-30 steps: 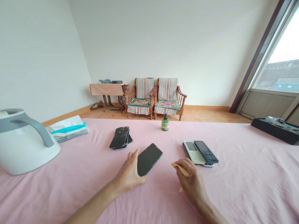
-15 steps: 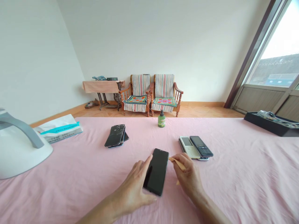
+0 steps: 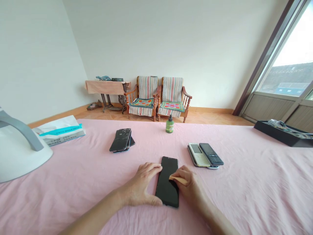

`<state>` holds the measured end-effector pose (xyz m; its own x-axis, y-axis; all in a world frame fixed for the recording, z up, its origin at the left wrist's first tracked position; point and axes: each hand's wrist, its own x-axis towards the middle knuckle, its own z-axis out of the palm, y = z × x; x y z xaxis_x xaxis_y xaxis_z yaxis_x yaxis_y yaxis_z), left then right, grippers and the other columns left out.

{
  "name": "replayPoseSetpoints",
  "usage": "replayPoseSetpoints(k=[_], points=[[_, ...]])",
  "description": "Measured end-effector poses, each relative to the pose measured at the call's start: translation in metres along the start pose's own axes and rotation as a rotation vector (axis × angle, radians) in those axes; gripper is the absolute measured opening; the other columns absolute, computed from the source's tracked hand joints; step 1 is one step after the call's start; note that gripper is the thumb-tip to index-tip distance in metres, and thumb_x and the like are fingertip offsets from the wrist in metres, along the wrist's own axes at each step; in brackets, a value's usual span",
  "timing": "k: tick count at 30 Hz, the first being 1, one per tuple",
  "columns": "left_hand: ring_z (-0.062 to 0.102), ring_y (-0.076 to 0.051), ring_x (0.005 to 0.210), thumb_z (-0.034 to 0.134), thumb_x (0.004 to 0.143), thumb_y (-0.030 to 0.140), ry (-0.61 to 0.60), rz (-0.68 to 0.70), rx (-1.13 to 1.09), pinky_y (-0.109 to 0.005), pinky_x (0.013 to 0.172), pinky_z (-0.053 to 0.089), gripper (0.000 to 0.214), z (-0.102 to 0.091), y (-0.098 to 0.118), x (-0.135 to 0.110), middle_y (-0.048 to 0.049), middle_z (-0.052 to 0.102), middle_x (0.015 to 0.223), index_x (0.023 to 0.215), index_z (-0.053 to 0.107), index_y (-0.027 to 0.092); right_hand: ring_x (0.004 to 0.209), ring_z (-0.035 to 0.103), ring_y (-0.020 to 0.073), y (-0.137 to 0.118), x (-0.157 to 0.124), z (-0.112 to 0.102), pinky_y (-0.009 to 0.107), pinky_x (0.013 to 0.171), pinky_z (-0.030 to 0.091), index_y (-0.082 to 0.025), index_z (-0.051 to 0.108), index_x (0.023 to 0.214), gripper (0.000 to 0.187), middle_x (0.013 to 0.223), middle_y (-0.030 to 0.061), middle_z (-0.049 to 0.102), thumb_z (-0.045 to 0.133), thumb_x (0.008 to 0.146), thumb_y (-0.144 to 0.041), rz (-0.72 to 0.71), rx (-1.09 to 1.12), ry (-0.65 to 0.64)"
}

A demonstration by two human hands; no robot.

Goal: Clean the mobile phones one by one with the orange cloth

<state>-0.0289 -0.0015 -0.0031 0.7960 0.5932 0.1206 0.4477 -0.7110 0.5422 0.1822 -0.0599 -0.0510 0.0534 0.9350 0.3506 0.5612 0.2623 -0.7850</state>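
Observation:
A black smartphone [image 3: 167, 189] lies face up on the pink cloth, its dark screen showing reflections. My left hand [image 3: 140, 186] holds it by the left side, fingertips on the upper left edge and thumb by the lower left corner. Pinched in my right hand [image 3: 192, 187] is a folded yellow cloth [image 3: 180, 180], its tip over the middle of the screen; most of the cloth is hidden in the fingers. Left of the hands is a stack of smartphones [image 3: 121, 140], the top one with a marked surface. Older phones, including a dark keypad phone [image 3: 211, 154] and a white phone [image 3: 199, 156], lie stacked at right.
A green pump bottle [image 3: 169, 125] stands near the far edge of the pink-covered table [image 3: 244, 182]. On the left are a white kettle [image 3: 22, 153] and a tissue pack [image 3: 61, 130]. A black box of cables [image 3: 281, 134] sits far right. Two wooden chairs [image 3: 172, 89] stand beyond.
The smartphone, tilted up before, now lies flat. My right hand has moved left, bringing the yellow cloth from beside the phone's right edge onto its screen. My left hand has turned along the left edge.

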Motion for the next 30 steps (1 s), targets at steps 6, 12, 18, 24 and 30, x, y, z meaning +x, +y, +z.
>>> replayPoseSetpoints(k=[6,12,18,24,30], points=[[0.038,-0.033,0.123,0.067,0.063,0.064,0.002,0.007,0.025,-0.048,0.104,0.027,0.087,0.003,0.002,-0.003,-0.0134,0.044,0.135,0.133,0.042,0.02,0.068,0.058,0.0152,0.003,0.028,-0.008,0.025,0.062,0.044,-0.019,0.07,0.073,0.024,0.073,0.0041,0.06,0.05,0.086,-0.024,-0.095,-0.191,0.031],[0.039,-0.034,0.122,0.063,0.063,0.068,0.022,0.016,0.037,-0.049,0.104,0.027,0.087,0.004,0.003,-0.003,-0.0137,0.045,0.134,0.133,0.043,0.02,0.072,0.057,0.0181,0.013,0.056,-0.011,0.028,0.067,0.043,-0.017,0.07,0.074,0.022,0.072,0.0052,0.061,0.052,0.084,-0.022,-0.122,-0.286,0.098],[0.039,-0.033,0.122,0.064,0.065,0.065,0.015,0.012,0.026,-0.049,0.104,0.028,0.084,0.003,0.005,-0.004,-0.0126,0.045,0.135,0.132,0.043,0.02,0.075,0.057,0.0189,-0.01,0.011,-0.008,0.028,0.067,0.045,-0.019,0.068,0.077,0.026,0.077,0.0067,0.06,0.044,0.086,-0.014,-0.162,-0.24,0.022],[0.038,-0.032,0.122,0.063,0.066,0.065,0.009,0.012,0.029,-0.047,0.104,0.027,0.083,0.003,0.004,-0.004,-0.0126,0.045,0.134,0.133,0.042,0.019,0.077,0.059,0.0179,-0.015,-0.008,-0.013,0.027,0.067,0.046,-0.021,0.068,0.086,0.027,0.083,0.0072,0.06,0.042,0.087,-0.014,-0.132,-0.188,-0.095],[0.038,-0.034,0.123,0.061,0.064,0.07,0.008,0.022,0.036,-0.049,0.104,0.027,0.089,0.005,0.001,-0.004,-0.0133,0.044,0.136,0.135,0.04,0.021,0.072,0.057,0.0164,0.004,0.038,-0.016,0.027,0.066,0.045,-0.019,0.07,0.08,0.024,0.077,0.0051,0.059,0.047,0.086,-0.018,-0.137,-0.25,0.006]])
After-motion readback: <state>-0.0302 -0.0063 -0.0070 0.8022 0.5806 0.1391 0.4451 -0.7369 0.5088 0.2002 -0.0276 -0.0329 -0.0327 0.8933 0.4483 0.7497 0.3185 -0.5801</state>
